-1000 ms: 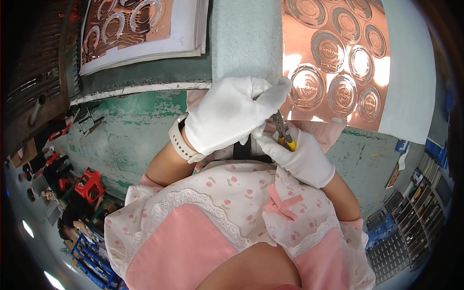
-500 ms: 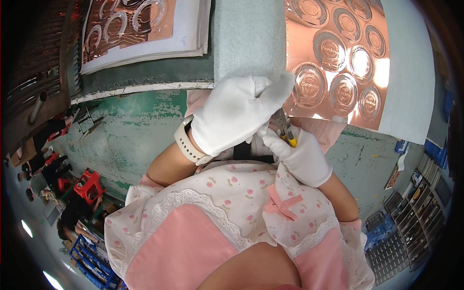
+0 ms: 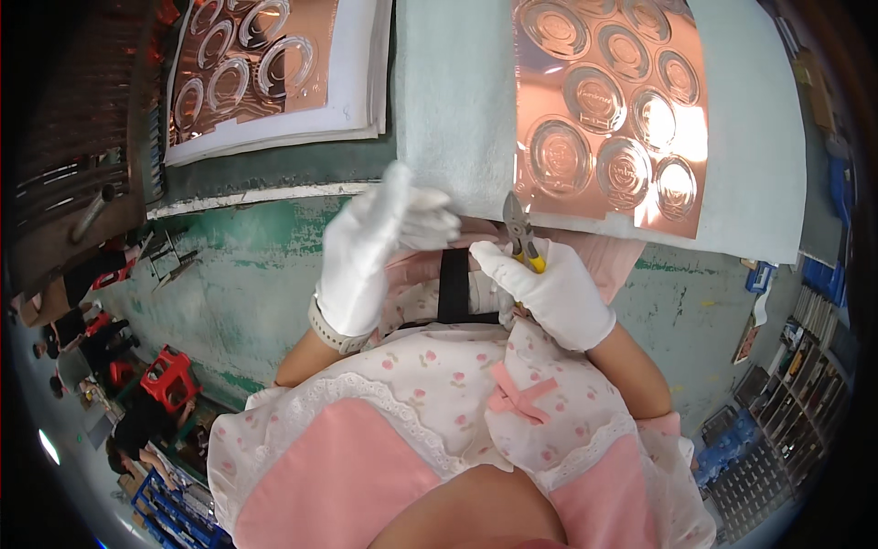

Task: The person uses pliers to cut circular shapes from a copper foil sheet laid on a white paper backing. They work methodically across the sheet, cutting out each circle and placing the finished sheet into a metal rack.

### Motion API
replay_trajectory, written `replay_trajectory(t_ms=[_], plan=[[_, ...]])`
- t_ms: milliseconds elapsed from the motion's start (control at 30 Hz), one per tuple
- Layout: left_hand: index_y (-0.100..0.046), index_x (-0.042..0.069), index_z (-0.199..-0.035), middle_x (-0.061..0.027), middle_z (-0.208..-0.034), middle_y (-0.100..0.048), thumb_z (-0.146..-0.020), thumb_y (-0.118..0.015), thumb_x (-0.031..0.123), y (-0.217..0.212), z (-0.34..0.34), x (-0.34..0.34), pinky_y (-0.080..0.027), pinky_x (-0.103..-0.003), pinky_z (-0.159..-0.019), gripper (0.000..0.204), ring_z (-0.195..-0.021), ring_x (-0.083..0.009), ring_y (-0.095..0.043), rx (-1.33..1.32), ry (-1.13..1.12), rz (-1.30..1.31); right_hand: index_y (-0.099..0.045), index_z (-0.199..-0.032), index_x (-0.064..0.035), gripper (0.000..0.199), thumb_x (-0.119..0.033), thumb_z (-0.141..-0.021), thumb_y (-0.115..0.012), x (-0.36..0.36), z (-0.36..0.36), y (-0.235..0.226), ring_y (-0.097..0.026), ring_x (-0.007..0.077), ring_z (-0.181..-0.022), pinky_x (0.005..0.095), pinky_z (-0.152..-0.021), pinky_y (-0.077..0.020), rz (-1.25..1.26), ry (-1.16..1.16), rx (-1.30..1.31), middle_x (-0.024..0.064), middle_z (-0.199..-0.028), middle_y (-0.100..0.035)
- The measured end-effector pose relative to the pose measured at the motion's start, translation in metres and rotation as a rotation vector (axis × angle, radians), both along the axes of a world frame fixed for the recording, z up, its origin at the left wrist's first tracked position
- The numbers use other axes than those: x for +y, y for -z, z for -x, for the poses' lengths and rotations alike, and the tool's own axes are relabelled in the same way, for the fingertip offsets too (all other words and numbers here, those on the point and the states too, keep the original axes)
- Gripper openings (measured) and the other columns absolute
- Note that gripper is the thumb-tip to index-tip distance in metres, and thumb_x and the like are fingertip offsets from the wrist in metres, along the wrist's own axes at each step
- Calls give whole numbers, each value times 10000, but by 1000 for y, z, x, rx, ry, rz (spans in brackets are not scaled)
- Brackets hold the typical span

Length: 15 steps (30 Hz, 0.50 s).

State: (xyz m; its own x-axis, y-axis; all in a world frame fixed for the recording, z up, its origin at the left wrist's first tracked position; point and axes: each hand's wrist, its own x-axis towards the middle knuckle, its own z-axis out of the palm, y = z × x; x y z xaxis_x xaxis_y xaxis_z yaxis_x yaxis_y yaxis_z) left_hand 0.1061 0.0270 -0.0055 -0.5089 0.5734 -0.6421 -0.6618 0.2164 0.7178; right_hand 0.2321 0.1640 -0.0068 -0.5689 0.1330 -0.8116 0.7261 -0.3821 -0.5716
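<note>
My right hand [image 3: 562, 297], in a white glove, is closed round a pair of diagonal cutters [image 3: 519, 227] with yellow grips. Their metal jaws point away from me, towards the table edge. To the left, my left hand [image 3: 361, 261] is raised in a white glove with nothing in it. Its thumb and fingers are spread and slightly smeared by motion. Beyond the cutters lies a shiny copper-coloured sheet [image 3: 553, 101] with several embossed round and oval shapes. It rests on a pale foam sheet [image 3: 457, 101] that covers part of the table.
A second embossed copper sheet [image 3: 242, 114] lies on a stack of white sheets [image 3: 352, 91] at the far left. The dark table edge [image 3: 274, 192] runs in front of it. Red stools [image 3: 171, 377] and people are off to the left; shelves [image 3: 805, 393] stand at the right.
My left hand has drawn away from the right hand to the left, and its fingers have spread. The cutters, partly hidden before, now show plainly in my right hand.
</note>
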Motion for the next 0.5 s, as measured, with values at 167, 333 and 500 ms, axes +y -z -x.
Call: replay_trajectory(t_ms=[167,333,500], plan=[[-642,-51,-1011,-89,-906,-658,-910,-562,347,13,-4,31,-485,-251,-714,418,-807,-115,-614,21,500,-34,-576,-790,-36,268,-288,-870,-621,2,-2,11,-451,69,-419,231,-378,-334,196,34,86,-9,-560,-515],[-655,-61,-962,-134,-885,-661,-894,-595,280,31,-19,46,-518,-275,-690,353,-787,-178,-638,-311,251,-221,-543,-913,-31,288,-310,-879,-603,4,-5,14,-528,103,-452,210,-358,-369,252,82,243,26,-648,-556],[-645,-56,-969,-148,-912,-659,-920,-549,286,27,-22,48,-520,-252,-677,358,-777,-172,-641,-186,250,-165,-574,-999,-55,506,-541,-886,-489,5,-13,28,-573,124,-516,215,-371,-388,392,117,254,56,-723,-605]])
